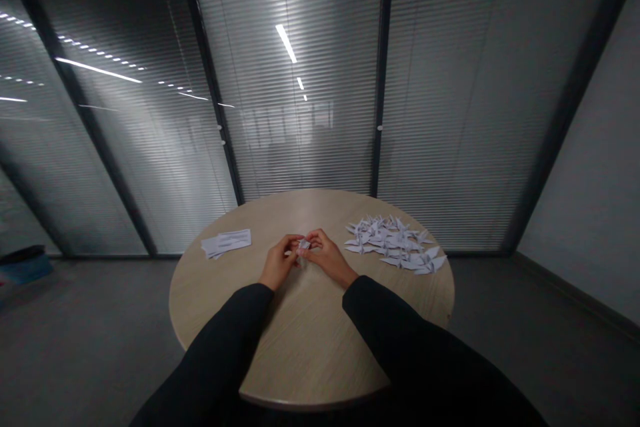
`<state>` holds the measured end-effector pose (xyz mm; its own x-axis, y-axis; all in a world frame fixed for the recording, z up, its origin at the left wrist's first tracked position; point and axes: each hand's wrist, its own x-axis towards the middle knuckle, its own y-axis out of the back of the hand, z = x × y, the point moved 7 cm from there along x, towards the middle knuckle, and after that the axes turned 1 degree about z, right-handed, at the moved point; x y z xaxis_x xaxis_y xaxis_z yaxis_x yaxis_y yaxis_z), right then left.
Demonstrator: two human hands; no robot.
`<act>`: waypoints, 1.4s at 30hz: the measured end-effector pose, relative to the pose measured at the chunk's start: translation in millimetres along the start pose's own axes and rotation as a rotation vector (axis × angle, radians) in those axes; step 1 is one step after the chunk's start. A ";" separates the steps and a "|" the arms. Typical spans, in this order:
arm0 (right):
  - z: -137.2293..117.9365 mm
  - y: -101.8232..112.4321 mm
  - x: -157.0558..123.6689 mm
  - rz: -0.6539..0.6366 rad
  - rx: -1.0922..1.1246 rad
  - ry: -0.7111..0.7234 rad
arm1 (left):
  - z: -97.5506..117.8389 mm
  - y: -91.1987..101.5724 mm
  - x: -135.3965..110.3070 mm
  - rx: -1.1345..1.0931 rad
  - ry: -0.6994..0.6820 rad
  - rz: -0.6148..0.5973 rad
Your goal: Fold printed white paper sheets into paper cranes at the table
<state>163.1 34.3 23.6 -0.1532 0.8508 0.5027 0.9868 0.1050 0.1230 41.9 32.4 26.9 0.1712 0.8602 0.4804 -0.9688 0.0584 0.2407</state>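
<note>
Carefully, the left hand (279, 261) and right hand (327, 256) are pinching together on a folded white paper (303, 246), steadying it between them, beside paper cranes (395, 245) at right.

Round wooden counter (310, 353) inspected; the left hand (277, 261) and right hand (327, 255) work close together near its middle, around a small folded paper (303, 245); the way to the right is obstructed by a heap of paper cranes (395, 243), near the right hand and reaching toward the counter's right edge; to the left, a stack of paper slips (226, 243) stands apart, with open wood between it and the left hand; open wood also extends behind the hands to the far edge; the nearer counter offers passage between the black left sleeve (215, 340) and right sleeve (400, 327); the glass partition with blinds (300, 113) stands beyond the far edge.
</note>
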 end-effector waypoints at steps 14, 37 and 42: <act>6.2 -4.9 -2.2 -0.065 0.120 -0.108 | 0.6 -1.3 -0.8 0.069 -0.028 -0.021; 0.3 -3.7 -2.4 -0.061 -0.004 -0.040 | 4.3 -3.0 -2.6 0.097 -0.031 -0.046; 0.7 -3.6 -2.0 -0.055 -0.017 -0.042 | 5.6 -2.2 -2.7 0.087 -0.036 -0.029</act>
<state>159.9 32.6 21.6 -0.2046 0.8649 0.4583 0.9758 0.1437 0.1645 44.6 27.0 29.8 0.2071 0.8399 0.5017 -0.9444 0.0377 0.3266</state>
